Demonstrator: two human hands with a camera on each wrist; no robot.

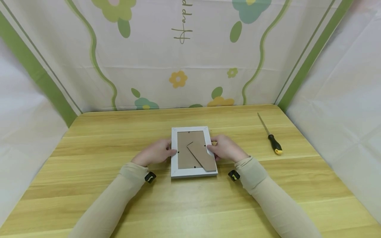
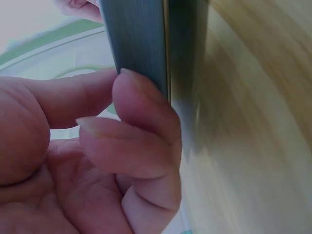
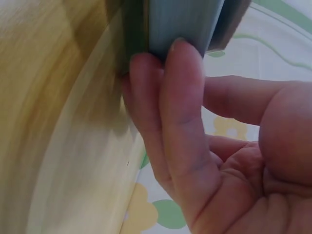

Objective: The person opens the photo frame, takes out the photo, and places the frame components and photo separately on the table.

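Observation:
A white picture frame (image 1: 193,172) is at the middle of the table, its brown backing board (image 1: 183,158) facing up. A brown stand leg (image 1: 205,160) slants across the lower right of that board, and small black tabs sit round the board's edges. My left hand (image 1: 157,151) grips the frame's left side, thumb on top and fingers curled at the side edge (image 2: 139,39). On the opposite side my right hand (image 1: 227,148) holds the frame the same way, fingertips at its side edge (image 3: 178,24).
A screwdriver (image 1: 274,144) with a black and yellow handle lies on the wooden table (image 1: 119,129) to the right. Behind the table hangs a white cloth (image 1: 208,59) printed with flowers; more white cloth flanks both sides.

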